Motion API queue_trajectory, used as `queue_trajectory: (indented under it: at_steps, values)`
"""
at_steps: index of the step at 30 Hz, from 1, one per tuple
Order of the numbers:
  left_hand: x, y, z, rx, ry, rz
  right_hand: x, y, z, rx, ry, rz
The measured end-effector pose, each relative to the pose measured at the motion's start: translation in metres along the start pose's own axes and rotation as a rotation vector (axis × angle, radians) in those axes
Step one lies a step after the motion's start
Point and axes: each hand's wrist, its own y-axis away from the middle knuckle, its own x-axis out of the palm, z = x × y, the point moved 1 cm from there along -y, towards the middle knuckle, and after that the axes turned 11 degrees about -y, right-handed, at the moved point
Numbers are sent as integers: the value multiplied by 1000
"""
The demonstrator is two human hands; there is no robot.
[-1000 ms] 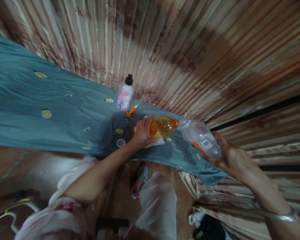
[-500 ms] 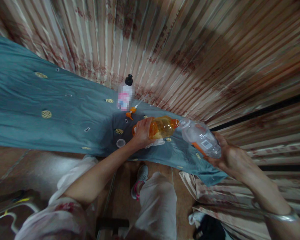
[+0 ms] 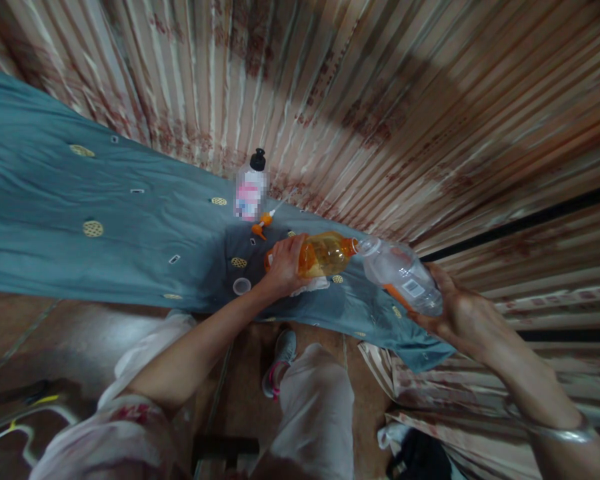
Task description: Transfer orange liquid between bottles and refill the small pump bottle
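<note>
My left hand (image 3: pixel 286 268) is wrapped round an orange see-through bottle (image 3: pixel 327 255), tipped over so its neck points right. In my right hand (image 3: pixel 453 303) is a clear plastic bottle (image 3: pixel 403 275) with an orange label and a barcode, gripped near its base. The two bottle mouths meet, or nearly so; the exact contact cannot be made out. Behind the left hand lies an orange pump top (image 3: pixel 263 227) with a pale tube. A small clear round cap (image 3: pixel 241 287) lies near the front edge. Something white (image 3: pixel 311 287) sits under the orange bottle.
A teal patterned cloth (image 3: pixel 130 233) covers the long narrow surface. A white and pink bottle with a black cap (image 3: pixel 251 190) stands at the back, its label blurred. Striped curtains (image 3: pixel 290 120) hang behind and to the right. A dark bag (image 3: pixel 420 453) lies on the floor.
</note>
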Motion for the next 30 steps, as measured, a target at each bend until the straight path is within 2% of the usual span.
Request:
queue_trajectory:
  at_steps: [19, 30]
  values:
    - [0, -1, -1, 11, -4, -18, -2, 0, 1, 15, 17, -1]
    - [-3, 0, -3, -8, -2, 10, -1, 0, 0, -8, 4, -7]
